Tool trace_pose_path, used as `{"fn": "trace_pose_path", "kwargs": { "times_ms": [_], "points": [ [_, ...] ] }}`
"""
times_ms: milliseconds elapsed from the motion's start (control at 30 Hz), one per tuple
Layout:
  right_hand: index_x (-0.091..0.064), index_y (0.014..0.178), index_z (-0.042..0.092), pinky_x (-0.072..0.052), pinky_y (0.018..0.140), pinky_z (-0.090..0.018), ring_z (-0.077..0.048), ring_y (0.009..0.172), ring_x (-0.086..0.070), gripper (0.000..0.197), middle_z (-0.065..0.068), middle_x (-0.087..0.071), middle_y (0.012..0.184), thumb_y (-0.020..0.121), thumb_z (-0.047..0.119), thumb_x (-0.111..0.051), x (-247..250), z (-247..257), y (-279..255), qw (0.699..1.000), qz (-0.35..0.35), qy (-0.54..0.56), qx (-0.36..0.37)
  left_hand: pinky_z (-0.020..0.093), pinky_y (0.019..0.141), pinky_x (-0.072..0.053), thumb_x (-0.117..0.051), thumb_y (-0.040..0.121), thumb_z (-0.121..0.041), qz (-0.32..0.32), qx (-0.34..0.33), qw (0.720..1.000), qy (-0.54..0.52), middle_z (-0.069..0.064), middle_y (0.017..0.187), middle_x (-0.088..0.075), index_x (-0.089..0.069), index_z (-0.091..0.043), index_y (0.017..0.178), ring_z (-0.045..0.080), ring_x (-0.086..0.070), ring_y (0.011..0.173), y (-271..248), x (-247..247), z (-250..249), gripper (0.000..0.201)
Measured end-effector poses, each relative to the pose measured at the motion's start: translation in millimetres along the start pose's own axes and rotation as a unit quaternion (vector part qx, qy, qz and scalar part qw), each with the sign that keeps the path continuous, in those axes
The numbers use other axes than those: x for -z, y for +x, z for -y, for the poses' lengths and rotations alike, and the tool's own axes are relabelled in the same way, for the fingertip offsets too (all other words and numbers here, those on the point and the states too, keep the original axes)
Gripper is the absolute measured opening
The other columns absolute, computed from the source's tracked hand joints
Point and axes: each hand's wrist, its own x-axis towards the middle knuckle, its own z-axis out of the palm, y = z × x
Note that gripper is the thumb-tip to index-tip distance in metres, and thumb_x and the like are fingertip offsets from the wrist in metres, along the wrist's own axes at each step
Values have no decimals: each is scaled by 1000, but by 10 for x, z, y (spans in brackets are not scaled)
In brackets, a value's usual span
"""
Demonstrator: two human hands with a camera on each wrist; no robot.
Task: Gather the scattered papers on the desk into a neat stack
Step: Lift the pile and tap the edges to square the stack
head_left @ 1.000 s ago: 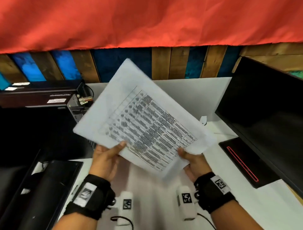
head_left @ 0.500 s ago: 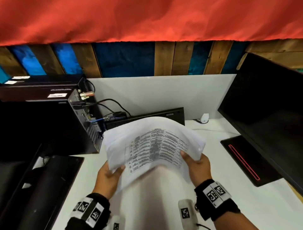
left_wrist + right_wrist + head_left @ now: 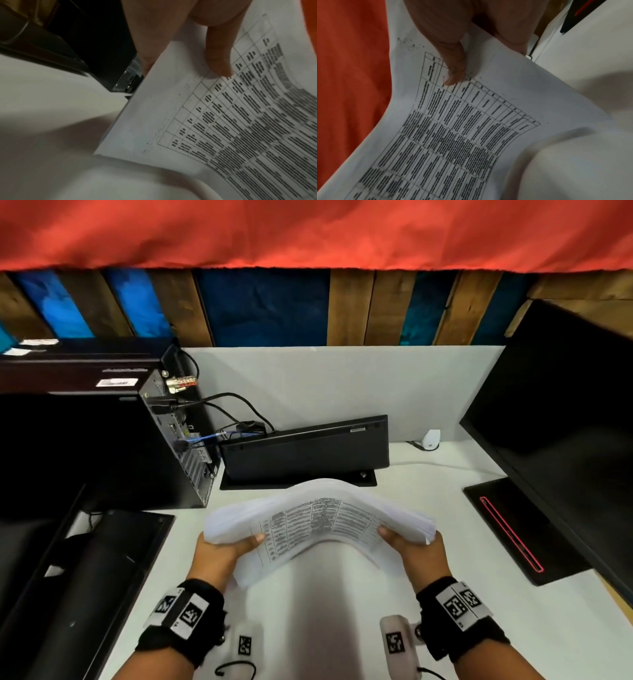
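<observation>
Lower the sheaf flat onto the white desk [image 3: 462, 628] and let the bow in its middle relax before you release it; square the edges by tapping or pressing them from both sides, since the sheets look slightly fanned at the right edge. Your left hand [image 3: 219, 553] pinches the left edge of the printed papers [image 3: 318, 522], thumb on the top sheet and fingers underneath. Your right hand [image 3: 418, 553] pinches the right edge the same way. The papers arch upward between your two hands, held above the desk just in front of the black keyboard [image 3: 305, 450] that leans against the partition.
</observation>
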Motion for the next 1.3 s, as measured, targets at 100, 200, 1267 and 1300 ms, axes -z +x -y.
{"fn": "trace_pose_path", "kwargs": {
  "times_ms": [100, 200, 1267, 1300],
  "points": [
    [-73, 91, 9, -57, 65, -18, -11, 75, -73, 30, 0, -77, 84, 67, -7, -79, 53, 81, 43, 1000, 8, 18, 1, 23, 71, -59, -87, 53, 4, 42, -21, 999, 24, 9, 99, -76, -70, -5, 105, 20, -73, 93, 104, 99, -112, 56],
    [-70, 93, 14, -57, 68, -20, -13, 80, -72, 41, 0, -77, 87, 61, -10, -81, 140, 43, 91, 1000, 18, -5, -6, 37, 82, -58, -92, 40, -3, 67, 12, 997, 30, 15, 101, -75, -70, -4, 104, 28, -71, 98, 201, 207, -85, 67],
    [-28, 139, 40, -44, 102, -31, -8, 123, -51, 88, 7, -51, 131, 75, 6, -78, -1, -158, -5, 988, -38, -108, 105, 42, 85, -55, -89, 51, -2, 17, 117, 987, 110, 14, 99, -75, -72, -8, 96, 31, -69, 99, 214, 168, 244, 48],
    [-32, 138, 35, -46, 97, -27, -6, 115, -56, 89, 8, -57, 123, 70, 3, -81, 27, -189, 27, 995, -35, -76, 57, 42, 87, -53, -90, 52, -8, 13, 120, 985, 125, 12, 101, -74, -72, -11, 98, 31, -67, 102, 189, 151, 268, 49]
  ]
}}
